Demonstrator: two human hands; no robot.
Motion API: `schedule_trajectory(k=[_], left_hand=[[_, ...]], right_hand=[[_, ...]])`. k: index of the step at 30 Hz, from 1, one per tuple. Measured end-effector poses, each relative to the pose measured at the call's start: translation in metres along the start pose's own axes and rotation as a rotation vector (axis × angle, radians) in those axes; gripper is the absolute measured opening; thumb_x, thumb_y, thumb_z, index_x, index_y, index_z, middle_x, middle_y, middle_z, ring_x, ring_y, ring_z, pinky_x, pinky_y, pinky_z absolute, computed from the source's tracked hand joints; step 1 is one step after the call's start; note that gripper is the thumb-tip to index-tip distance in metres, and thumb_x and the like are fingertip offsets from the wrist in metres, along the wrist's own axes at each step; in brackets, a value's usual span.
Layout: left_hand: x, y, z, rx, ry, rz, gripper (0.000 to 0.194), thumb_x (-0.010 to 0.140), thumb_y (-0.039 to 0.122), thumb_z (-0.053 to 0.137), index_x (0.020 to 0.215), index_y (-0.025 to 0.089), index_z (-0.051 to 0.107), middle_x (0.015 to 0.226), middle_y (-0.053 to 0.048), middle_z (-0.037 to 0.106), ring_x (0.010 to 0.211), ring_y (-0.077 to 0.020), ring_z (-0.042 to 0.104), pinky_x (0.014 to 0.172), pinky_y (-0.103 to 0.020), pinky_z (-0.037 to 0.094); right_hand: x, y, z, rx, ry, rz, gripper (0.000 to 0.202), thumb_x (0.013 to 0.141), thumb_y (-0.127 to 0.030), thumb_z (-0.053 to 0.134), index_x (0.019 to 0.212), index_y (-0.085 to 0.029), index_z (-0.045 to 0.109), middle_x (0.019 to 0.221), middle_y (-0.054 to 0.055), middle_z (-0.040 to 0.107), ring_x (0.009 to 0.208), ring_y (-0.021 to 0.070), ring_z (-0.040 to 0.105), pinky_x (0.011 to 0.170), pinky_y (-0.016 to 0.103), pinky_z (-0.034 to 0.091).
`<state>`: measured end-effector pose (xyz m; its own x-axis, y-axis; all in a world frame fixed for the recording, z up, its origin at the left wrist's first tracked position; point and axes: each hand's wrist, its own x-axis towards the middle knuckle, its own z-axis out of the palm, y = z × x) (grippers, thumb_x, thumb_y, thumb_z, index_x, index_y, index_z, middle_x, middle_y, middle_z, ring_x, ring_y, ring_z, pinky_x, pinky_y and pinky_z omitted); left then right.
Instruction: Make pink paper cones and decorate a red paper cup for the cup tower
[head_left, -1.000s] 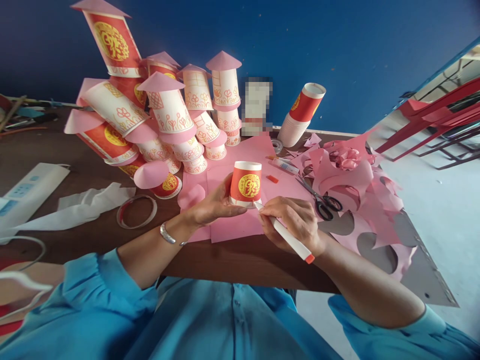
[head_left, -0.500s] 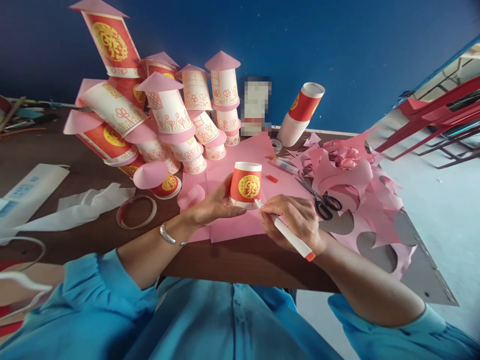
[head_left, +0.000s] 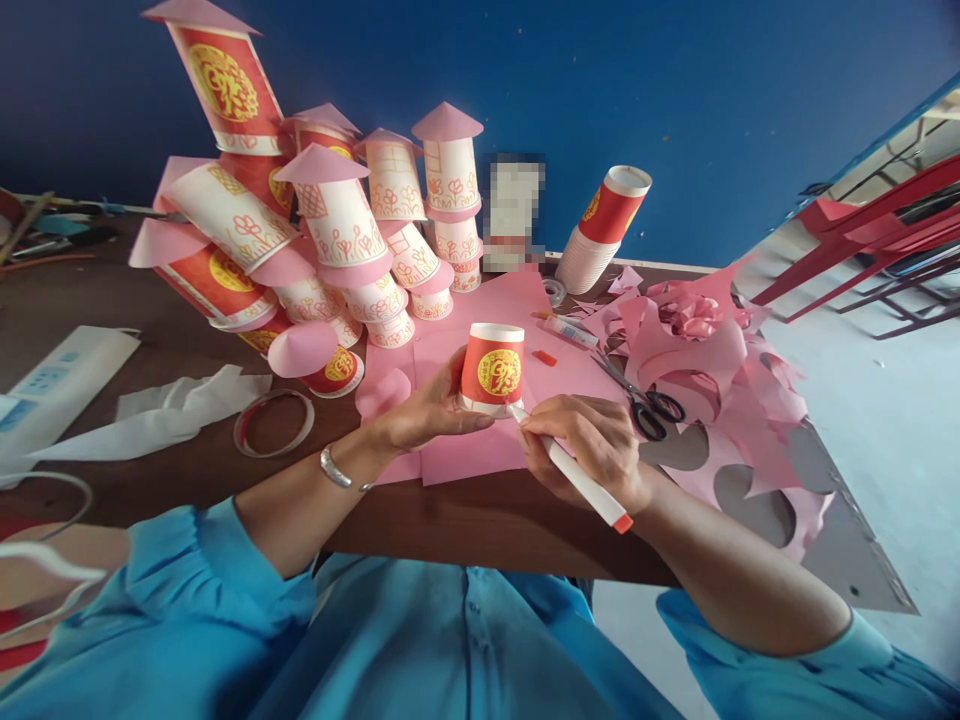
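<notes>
My left hand (head_left: pixel 431 405) is closed round a red paper cup (head_left: pixel 480 365) with a yellow round emblem and a white band along its lower edge. The thumb lies under the cup and the other fingers are partly hidden behind it. In my right hand (head_left: pixel 581 445) is a white marker pen (head_left: pixel 585 485) with an orange end, its tip at the white band. Beneath both hands lies pink paper (head_left: pixel 465 450). An orange pen cap (head_left: pixel 545 357) rests on that paper, just beyond the right hand.
Cup towers with pink cone roofs (head_left: pixel 324 165) stand at the back left. A cup stack (head_left: pixel 589 255) leans by the wall. Scissors (head_left: pixel 649 405) and pink scraps (head_left: pixel 690 350) lie right. A tape roll (head_left: pixel 274 423) and a power strip (head_left: pixel 71 385) are on the left.
The marker's tip has shifted slightly down and right along the cup's white band, and its rear end has dipped a little. The left hand and the cup stay nearly still.
</notes>
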<state>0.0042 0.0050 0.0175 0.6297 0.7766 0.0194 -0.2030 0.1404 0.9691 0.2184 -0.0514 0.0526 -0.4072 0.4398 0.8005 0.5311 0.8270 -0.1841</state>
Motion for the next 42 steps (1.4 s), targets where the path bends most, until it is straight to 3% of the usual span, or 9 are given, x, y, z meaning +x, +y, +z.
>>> schedule_trajectory(k=[14, 42], left_hand=[[0.0022, -0.0049, -0.0015, -0.021, -0.065, 0.001, 0.075, 0.077, 0.028, 0.087, 0.143, 0.027, 0.050, 0.138, -0.011, 0.064, 0.129, -0.0332, 0.060, 0.105, -0.049, 0.051], [0.0009, -0.0062, -0.0024, -0.041, -0.049, -0.005, 0.073, 0.076, 0.029, 0.087, 0.141, 0.025, 0.054, 0.133, -0.012, 0.067, 0.126, -0.0334, 0.062, 0.104, -0.048, 0.051]], right_hand=[[0.0009, -0.0004, 0.0025, 0.001, -0.021, -0.025, 0.016, 0.092, -0.006, 0.063, 0.096, -0.020, 0.055, 0.070, 0.000, 0.070, 0.058, 0.0142, 0.069, 0.053, 0.026, 0.057], [0.0011, 0.0027, -0.0015, -0.033, -0.012, 0.016, 0.019, 0.090, -0.006, 0.064, 0.097, -0.021, 0.054, 0.072, 0.000, 0.071, 0.059, 0.0139, 0.070, 0.052, 0.024, 0.055]])
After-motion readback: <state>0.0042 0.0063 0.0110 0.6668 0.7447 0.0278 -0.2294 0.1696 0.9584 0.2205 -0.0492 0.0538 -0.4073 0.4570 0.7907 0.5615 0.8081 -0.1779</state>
